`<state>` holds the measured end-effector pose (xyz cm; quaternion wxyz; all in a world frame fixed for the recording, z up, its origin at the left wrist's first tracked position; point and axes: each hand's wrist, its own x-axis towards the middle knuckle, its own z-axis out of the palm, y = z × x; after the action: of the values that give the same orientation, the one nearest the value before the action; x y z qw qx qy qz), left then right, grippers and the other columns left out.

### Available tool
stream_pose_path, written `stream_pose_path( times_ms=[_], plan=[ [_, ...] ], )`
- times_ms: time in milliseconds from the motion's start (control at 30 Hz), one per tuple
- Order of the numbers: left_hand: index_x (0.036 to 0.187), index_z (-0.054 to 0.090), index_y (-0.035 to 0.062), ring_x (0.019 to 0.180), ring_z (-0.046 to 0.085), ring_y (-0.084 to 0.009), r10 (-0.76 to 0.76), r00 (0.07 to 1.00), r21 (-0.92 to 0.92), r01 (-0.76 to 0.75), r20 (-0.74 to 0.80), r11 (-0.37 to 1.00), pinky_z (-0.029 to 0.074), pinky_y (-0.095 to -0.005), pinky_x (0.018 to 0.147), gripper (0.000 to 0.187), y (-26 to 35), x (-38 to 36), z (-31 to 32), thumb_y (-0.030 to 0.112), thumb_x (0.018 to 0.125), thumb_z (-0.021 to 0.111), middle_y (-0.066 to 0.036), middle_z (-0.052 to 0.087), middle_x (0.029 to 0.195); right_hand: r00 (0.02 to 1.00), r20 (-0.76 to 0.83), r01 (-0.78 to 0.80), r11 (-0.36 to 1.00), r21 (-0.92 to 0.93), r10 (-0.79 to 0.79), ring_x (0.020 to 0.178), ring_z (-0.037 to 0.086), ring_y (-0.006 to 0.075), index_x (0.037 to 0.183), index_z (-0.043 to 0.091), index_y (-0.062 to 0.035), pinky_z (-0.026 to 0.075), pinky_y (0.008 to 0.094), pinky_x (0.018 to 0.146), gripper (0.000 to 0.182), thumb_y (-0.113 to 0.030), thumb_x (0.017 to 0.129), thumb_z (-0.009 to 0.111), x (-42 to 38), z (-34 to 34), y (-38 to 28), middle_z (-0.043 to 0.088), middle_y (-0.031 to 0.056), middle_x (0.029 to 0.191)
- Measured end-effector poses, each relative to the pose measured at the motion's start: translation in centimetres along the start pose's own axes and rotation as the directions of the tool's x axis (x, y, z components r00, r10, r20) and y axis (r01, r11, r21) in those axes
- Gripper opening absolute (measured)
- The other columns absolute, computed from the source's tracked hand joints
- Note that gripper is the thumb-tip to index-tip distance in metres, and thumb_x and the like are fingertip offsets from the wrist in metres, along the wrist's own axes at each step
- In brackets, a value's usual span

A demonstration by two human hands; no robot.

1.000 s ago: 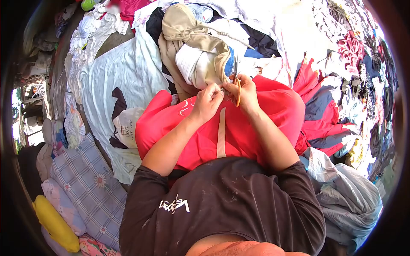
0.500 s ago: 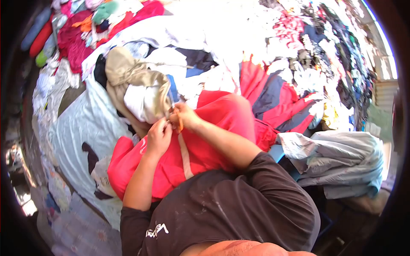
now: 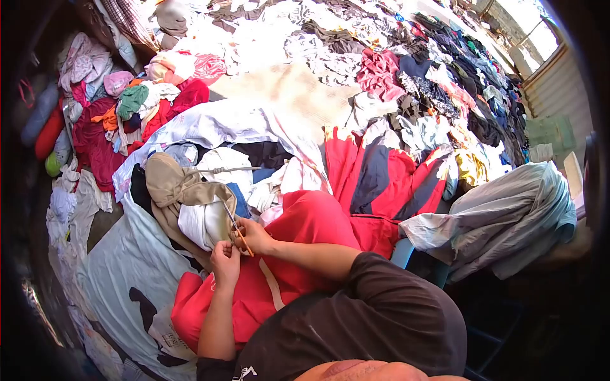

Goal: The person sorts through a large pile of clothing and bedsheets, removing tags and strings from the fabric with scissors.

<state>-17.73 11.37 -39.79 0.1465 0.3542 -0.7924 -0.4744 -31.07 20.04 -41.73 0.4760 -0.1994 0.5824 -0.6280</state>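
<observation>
My right hand [image 3: 256, 239] is closed around a pair of scissors [image 3: 244, 242] with orange handles, its thin blades pointing up and away. Close beside it, my left hand [image 3: 225, 261] pinches the near edge of a beige garment [image 3: 166, 184] that has a drawstring. The exact spot between the fingertips is small and partly hidden. A white cloth [image 3: 202, 223] shows within the beige garment. Both hands are above the red clothing [image 3: 318, 222] over my lap, where a pale strip [image 3: 272, 286] lies.
A light blue cloth [image 3: 127, 267] spreads at the left. Mixed clothes [image 3: 136, 105] are heaped at the upper left. Red and navy garments [image 3: 381, 184] lie ahead to the right. A grey garment [image 3: 495, 216] drapes over something at my right. More clothing stretches into the background.
The view has tilted upward, so more of the far clothes shows and my hands appear lower. The hands stay close together at the beige garment, and the scissors' blades are clearer.
</observation>
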Motion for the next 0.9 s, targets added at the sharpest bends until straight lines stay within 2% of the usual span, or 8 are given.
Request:
stream_pose_path(
  times_ms=[200, 300, 400, 500, 567, 667, 800, 900],
  plan=[
    [0.09, 0.064, -0.0037, 0.062, 0.062, -0.013, -0.063, 0.997, -0.007, 0.064, 0.054, 0.998, 0.05, -0.0272, 0.059, 0.015, -2.6, 0.8, -0.4, 0.009, 0.085, 0.07, -0.008, 0.067, 0.074, 1.0, 0.014, 0.021, 0.993, -0.115, -0.02, 0.063, 0.059, 0.0114, 0.105, 0.054, 0.0004, 0.047, 0.0267, 0.053, 0.031, 0.0, 0.076, 0.065, 0.0, 0.2, 0.2, 0.065, 0.0082, 0.076],
    [0.088, 0.065, -0.0009, 0.059, 0.061, -0.0136, -0.308, 0.932, -0.165, 0.34, 0.19, 0.926, 0.048, -0.0284, 0.055, 0.014, -1.4, 0.9, -1.1, 0.012, 0.086, 0.067, -0.007, 0.067, 0.074, 0.999, 0.012, 0.033, 0.989, -0.147, -0.031, 0.065, 0.06, 0.0128, 0.109, 0.053, 0.0008, 0.048, 0.0297, 0.055, 0.034, -0.001, 0.078, 0.067, -0.4, 0.5, -0.2, 0.065, 0.0089, 0.077],
    [0.087, 0.065, 0.0038, 0.056, 0.058, -0.0151, -0.447, 0.802, -0.449, 0.594, 0.396, 0.668, 0.046, -0.0308, 0.051, 0.017, -3.0, 1.0, -1.5, 0.02, 0.091, 0.06, -0.006, 0.065, 0.072, 0.983, 0.049, 0.183, 0.926, -0.329, -0.177, 0.068, 0.063, 0.0193, 0.113, 0.052, 0.0001, 0.05, 0.0343, 0.06, 0.037, -0.004, 0.08, 0.068, -0.5, 0.9, 0.2, 0.065, 0.0122, 0.08],
    [0.09, 0.064, 0.0075, 0.057, 0.056, -0.0172, -0.532, 0.669, -0.496, 0.743, 0.52, 0.45, 0.047, -0.0338, 0.053, 0.024, -2.6, 1.1, -1.9, 0.027, 0.094, 0.052, -0.004, 0.063, 0.071, 0.914, 0.151, 0.394, 0.742, -0.542, -0.375, 0.075, 0.066, 0.0293, 0.117, 0.051, -0.0018, 0.052, 0.0392, 0.066, 0.039, -0.01, 0.083, 0.069, -0.2, 0.9, 1.8, 0.065, 0.0161, 0.085],
    [0.093, 0.063, 0.0079, 0.061, 0.058, -0.0182, -0.516, 0.621, -0.47, 0.784, 0.59, 0.406, 0.047, -0.0344, 0.055, 0.024, -3.6, 1.4, -1.9, 0.028, 0.094, 0.05, -0.004, 0.063, 0.073, 0.878, 0.253, 0.471, 0.63, -0.618, -0.407, 0.082, 0.066, 0.0381, 0.119, 0.051, -0.0045, 0.052, 0.043, 0.07, 0.04, -0.016, 0.086, 0.068, -0.1, 0.7, 2.0, 0.064, 0.018, 0.089],
    [0.097, 0.063, 0.0088, 0.067, 0.059, -0.0189, -0.499, 0.616, -0.492, 0.787, 0.609, 0.371, 0.048, -0.035, 0.06, 0.022, -4.1, 1.1, -1.6, 0.027, 0.094, 0.05, -0.004, 0.064, 0.077, 0.884, 0.208, 0.453, 0.655, -0.605, -0.419, 0.081, 0.066, 0.0375, 0.119, 0.051, -0.0047, 0.052, 0.0429, 0.069, 0.039, -0.017, 0.086, 0.068, -0.6, 0.8, 1.7, 0.065, 0.0182, 0.088],
    [0.099, 0.063, 0.0108, 0.072, 0.06, -0.0182, -0.43, 0.691, -0.581, 0.722, 0.581, 0.376, 0.048, -0.0345, 0.063, 0.02, -4.1, 1.2, -1.3, 0.025, 0.092, 0.05, -0.003, 0.065, 0.081, 0.957, 0.131, 0.29, 0.845, -0.45, -0.259, 0.079, 0.067, 0.028, 0.118, 0.052, -0.0052, 0.052, 0.0385, 0.07, 0.045, -0.017, 0.081, 0.072, -0.3, 0.6, 1.3, 0.066, 0.0139, 0.086],
    [0.099, 0.062, 0.0121, 0.073, 0.06, -0.0175, -0.464, 0.695, -0.615, 0.712, 0.549, 0.339, 0.047, -0.0345, 0.067, 0.019, -4.4, 1.5, -1.3, 0.025, 0.092, 0.052, -0.002, 0.066, 0.085, 0.958, 0.158, 0.286, 0.862, -0.418, -0.24, 0.081, 0.066, 0.0244, 0.119, 0.053, -0.0049, 0.052, 0.0355, 0.071, 0.047, -0.015, 0.078, 0.074, -0.5, 0.4, 0.3, 0.066, 0.0123, 0.089]
  ],
)
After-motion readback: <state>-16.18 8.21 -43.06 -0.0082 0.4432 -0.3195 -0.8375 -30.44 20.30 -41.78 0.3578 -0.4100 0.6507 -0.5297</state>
